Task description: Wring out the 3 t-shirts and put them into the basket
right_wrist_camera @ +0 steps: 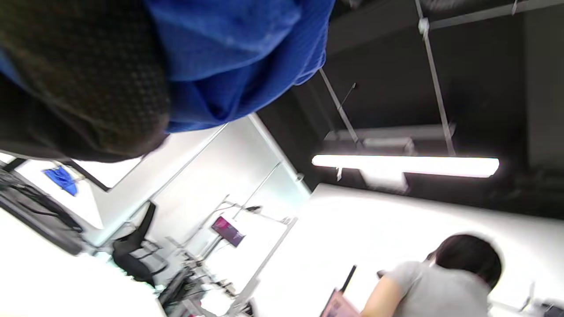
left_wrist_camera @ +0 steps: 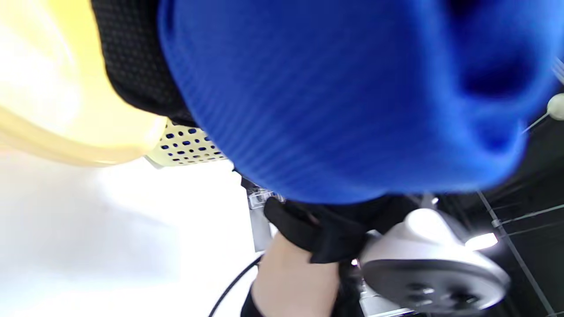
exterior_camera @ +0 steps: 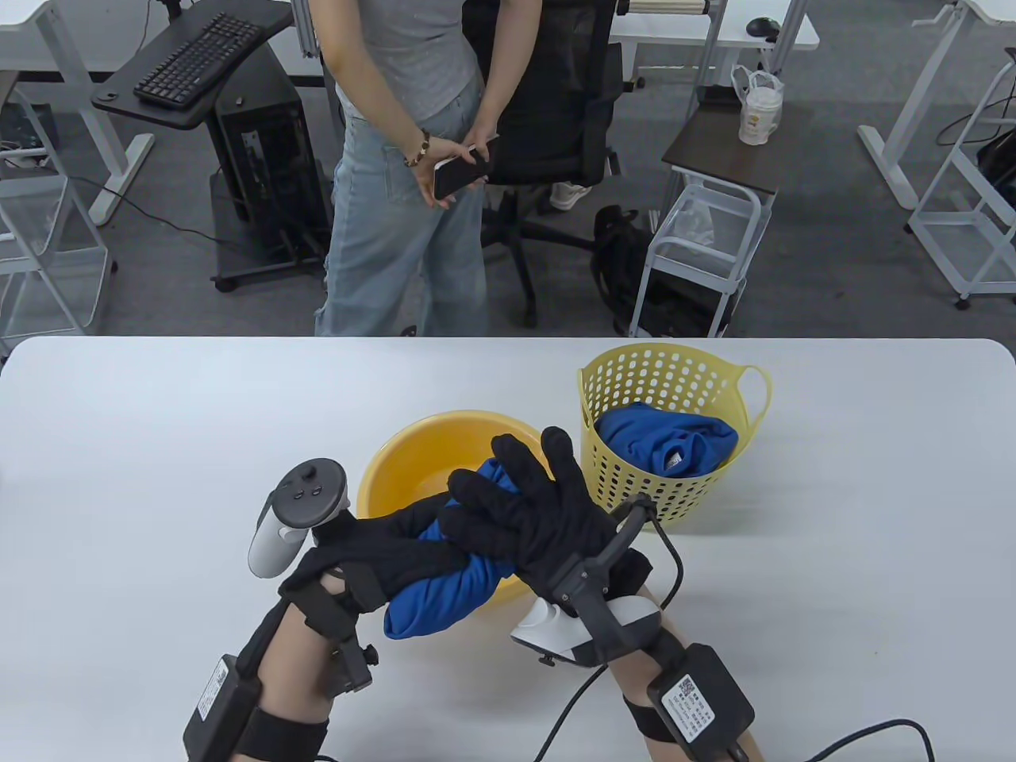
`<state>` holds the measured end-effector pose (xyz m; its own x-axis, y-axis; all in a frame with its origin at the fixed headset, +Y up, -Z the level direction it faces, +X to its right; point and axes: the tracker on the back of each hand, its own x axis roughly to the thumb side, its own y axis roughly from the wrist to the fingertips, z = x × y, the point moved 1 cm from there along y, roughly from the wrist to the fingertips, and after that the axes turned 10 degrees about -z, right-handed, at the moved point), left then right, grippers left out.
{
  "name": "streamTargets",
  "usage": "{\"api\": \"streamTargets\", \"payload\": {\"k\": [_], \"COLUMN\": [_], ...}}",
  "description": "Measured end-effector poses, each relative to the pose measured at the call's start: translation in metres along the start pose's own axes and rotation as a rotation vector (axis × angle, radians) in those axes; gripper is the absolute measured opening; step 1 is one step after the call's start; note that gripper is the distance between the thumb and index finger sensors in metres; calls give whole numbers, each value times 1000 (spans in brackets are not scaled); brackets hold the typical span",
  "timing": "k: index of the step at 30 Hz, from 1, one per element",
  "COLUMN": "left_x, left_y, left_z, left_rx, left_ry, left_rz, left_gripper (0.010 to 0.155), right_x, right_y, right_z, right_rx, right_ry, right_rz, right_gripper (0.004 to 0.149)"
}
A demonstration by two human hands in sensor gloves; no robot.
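A bunched blue t-shirt (exterior_camera: pixel 444 591) hangs over the front rim of the yellow basin (exterior_camera: pixel 413 460). My left hand (exterior_camera: pixel 397 552) grips its lower part from the left. My right hand (exterior_camera: pixel 516 500) lies over the upper end with fingers spread, holding it. To the right stands the yellow perforated basket (exterior_camera: pixel 675 484) with another blue t-shirt (exterior_camera: pixel 663 444) inside. The left wrist view is filled by the blue t-shirt (left_wrist_camera: pixel 343 97), with the basin (left_wrist_camera: pixel 66 110) and basket (left_wrist_camera: pixel 187 147) behind. In the right wrist view the blue t-shirt (right_wrist_camera: pixel 238 53) shows beside my black glove (right_wrist_camera: pixel 79 79).
A person (exterior_camera: pixel 405 198) holding a phone stands just beyond the table's far edge, with a black office chair (exterior_camera: pixel 548 103) behind them. The white table (exterior_camera: pixel 159 444) stretches bare to the left and right of the basin and basket. Cables trail from my right wrist.
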<state>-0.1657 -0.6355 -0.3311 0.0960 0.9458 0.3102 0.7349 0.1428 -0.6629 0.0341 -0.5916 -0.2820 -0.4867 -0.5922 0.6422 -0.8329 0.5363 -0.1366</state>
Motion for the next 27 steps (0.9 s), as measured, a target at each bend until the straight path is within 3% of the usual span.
{"api": "streamTargets", "payload": {"k": [2, 6, 8, 12, 14, 18, 22, 25, 27], "left_x": [0, -4, -8, -9, -6, -3, 6, 13, 13], "left_y": [1, 1, 0, -2, 2, 16, 23, 25, 25], "left_z": [-1, -2, -1, 2, -6, -26, -39, -45, -46], "left_rx": [-15, 25, 49, 171, 93, 63, 99, 149, 212], "left_ry": [-7, -88, -123, -137, -100, 58, 395, 728, 942], "left_rz": [-4, -9, -20, -104, -87, -12, 36, 93, 116], "left_gripper": [78, 101, 98, 86, 94, 117, 129, 131, 128], "right_x": [-2, -15, -18, -26, -29, -33, -34, -32, -33], "right_y": [0, -4, -5, -10, -15, -20, -23, -23, -22], "right_z": [-2, 3, 4, 7, 13, 15, 18, 27, 35], "right_rx": [-1, -33, -28, 13, 12, 60, 102, 135, 148], "right_ry": [22, 247, 277, 143, 158, 19, 15, 50, 132], "right_rz": [11, 104, 146, 234, 261, 292, 279, 272, 300], "right_gripper": [97, 84, 82, 80, 78, 76, 78, 86, 79]}}
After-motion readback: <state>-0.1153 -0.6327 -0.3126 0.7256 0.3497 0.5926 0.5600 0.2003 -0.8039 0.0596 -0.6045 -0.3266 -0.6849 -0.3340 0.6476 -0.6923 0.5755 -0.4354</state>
